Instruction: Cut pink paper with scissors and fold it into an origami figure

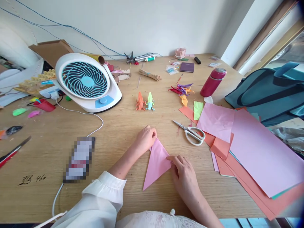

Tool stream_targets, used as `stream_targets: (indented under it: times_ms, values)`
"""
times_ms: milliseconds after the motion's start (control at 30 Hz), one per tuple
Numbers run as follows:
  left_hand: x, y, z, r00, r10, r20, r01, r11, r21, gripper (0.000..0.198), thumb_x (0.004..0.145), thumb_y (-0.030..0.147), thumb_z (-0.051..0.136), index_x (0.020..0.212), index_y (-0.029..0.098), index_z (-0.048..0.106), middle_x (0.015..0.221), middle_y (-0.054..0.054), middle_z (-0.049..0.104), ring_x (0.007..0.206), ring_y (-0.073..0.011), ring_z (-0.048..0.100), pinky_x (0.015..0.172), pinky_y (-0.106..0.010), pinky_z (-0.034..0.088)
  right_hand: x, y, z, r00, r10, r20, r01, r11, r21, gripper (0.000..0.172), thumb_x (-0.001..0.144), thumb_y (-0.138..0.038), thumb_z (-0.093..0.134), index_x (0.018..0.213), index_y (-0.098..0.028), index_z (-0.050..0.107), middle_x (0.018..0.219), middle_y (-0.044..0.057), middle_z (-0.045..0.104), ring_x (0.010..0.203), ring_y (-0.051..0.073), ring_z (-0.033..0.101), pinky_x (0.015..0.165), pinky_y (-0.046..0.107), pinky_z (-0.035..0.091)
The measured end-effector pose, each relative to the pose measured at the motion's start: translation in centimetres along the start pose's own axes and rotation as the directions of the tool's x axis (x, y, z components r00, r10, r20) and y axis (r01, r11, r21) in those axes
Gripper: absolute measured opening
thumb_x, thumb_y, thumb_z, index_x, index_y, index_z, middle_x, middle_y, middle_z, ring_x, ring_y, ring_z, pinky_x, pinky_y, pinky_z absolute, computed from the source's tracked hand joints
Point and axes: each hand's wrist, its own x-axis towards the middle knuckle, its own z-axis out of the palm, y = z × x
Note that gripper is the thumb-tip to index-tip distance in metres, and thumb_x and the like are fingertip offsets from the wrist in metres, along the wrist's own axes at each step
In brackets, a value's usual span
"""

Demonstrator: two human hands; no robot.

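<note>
A folded pink origami paper (157, 163) lies on the wooden table in front of me, one long point aimed toward my body. My left hand (147, 136) is closed at its far corner, with the fingertips curled around the paper and partly hidden. At the right-hand corner, my right hand (182, 169) grips the edge, index finger on top and the other fingers bent under. Beyond the paper stand two small folded paper figures, one orange (140, 102) and one green and blue (150, 102). White-handled scissors (193, 134) rest to the right of my hands.
Pink and orange paper sheets (258, 155) spread over the right side, beside a teal bag (266, 91) and a red bottle (213, 82). A white fan (87, 82) and a cabled phone (79, 160) are on the left. Several folded paper pieces (184, 90) lie farther back.
</note>
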Motion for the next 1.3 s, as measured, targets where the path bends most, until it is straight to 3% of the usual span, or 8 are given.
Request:
stream_targets:
  times_ms: [200,333,433,567,700,800,900,1300]
  values:
    - [-1.0,0.1,1.3,0.995,0.055,-0.081,-0.052,0.998,0.040,0.019,0.088,0.006,0.050,0.098,0.020,0.056,0.101,-0.005,0.059,0.087,-0.0176,0.059,0.078,-0.030,0.047,-0.2,0.2,-0.1,0.999,0.009,0.052,-0.003,0.995,-0.104,0.027,0.090,-0.007,0.047,0.103,-0.022,0.066,0.082,0.005,0.063,0.077,0.023,0.056,0.070,0.035,0.038]
    - [-1.8,0.0,2.0,0.984,0.171,-0.049,-0.164,0.979,0.125,0.022,0.092,0.004,0.041,0.090,0.020,0.056,0.094,-0.004,0.059,0.085,-0.0172,0.059,0.078,-0.029,0.048,-0.4,0.2,-0.4,0.998,-0.028,0.048,0.035,0.987,-0.159,0.024,0.093,-0.010,0.049,0.103,-0.021,0.067,0.078,0.005,0.060,0.074,0.022,0.053,0.069,0.034,0.037]
    - [-2.9,0.5,2.2,0.983,0.180,-0.042,-0.169,0.967,0.189,0.022,0.094,0.005,0.041,0.091,0.018,0.059,0.096,-0.007,0.062,0.090,-0.0195,0.061,0.083,-0.032,0.050,-0.6,0.1,-0.7,0.995,-0.082,0.052,0.090,0.976,-0.196,0.024,0.095,-0.011,0.048,0.105,-0.020,0.068,0.079,0.006,0.057,0.072,0.022,0.050,0.067,0.035,0.038]
    - [-5.2,1.5,2.8,0.964,0.257,-0.074,-0.225,0.929,0.294,0.019,0.096,0.016,0.046,0.110,0.013,0.059,0.114,-0.014,0.065,0.109,-0.0259,0.061,0.096,-0.040,0.049,-0.8,0.1,-0.5,0.982,-0.149,0.113,0.172,0.957,-0.233,0.029,0.095,-0.007,0.045,0.113,-0.017,0.065,0.087,0.009,0.058,0.075,0.023,0.048,0.068,0.036,0.041]
    - [-7.0,2.0,4.5,0.940,0.340,-0.033,-0.294,0.855,0.428,0.041,0.096,0.025,0.050,0.128,0.000,0.053,0.136,-0.025,0.055,0.131,-0.0329,0.050,0.108,-0.043,0.042,-1.1,0.2,-0.2,0.958,-0.237,0.164,0.278,0.912,-0.303,0.035,0.089,-0.001,0.048,0.120,-0.011,0.062,0.101,0.013,0.062,0.080,0.024,0.049,0.070,0.037,0.044]
    - [-7.7,2.0,5.6,0.954,0.299,-0.013,-0.254,0.832,0.494,0.056,0.097,0.032,0.049,0.137,-0.007,0.045,0.146,-0.028,0.045,0.138,-0.0356,0.042,0.112,-0.044,0.038,-1.3,0.3,-0.3,0.944,-0.271,0.188,0.324,0.871,-0.369,0.038,0.085,0.000,0.052,0.120,-0.010,0.062,0.107,0.013,0.063,0.082,0.024,0.049,0.069,0.037,0.043]
    - [-8.0,2.1,6.0,0.970,0.240,-0.029,-0.192,0.838,0.510,0.063,0.097,0.041,0.047,0.142,-0.003,0.043,0.151,-0.025,0.040,0.139,-0.0362,0.040,0.111,-0.044,0.039,-1.5,0.3,-0.6,0.941,-0.283,0.185,0.335,0.852,-0.403,0.039,0.082,0.001,0.056,0.119,-0.008,0.063,0.107,0.013,0.064,0.082,0.023,0.049,0.069,0.036,0.043]
    - [-8.8,2.6,6.0,0.984,0.178,-0.008,-0.149,0.846,0.512,0.063,0.098,0.039,0.040,0.149,0.004,0.035,0.159,-0.017,0.027,0.146,-0.0356,0.026,0.114,-0.047,0.034,-2.3,0.5,-1.1,0.941,-0.291,0.174,0.338,0.843,-0.418,0.046,0.081,0.000,0.055,0.125,-0.012,0.062,0.119,0.011,0.065,0.084,0.023,0.049,0.069,0.036,0.042]
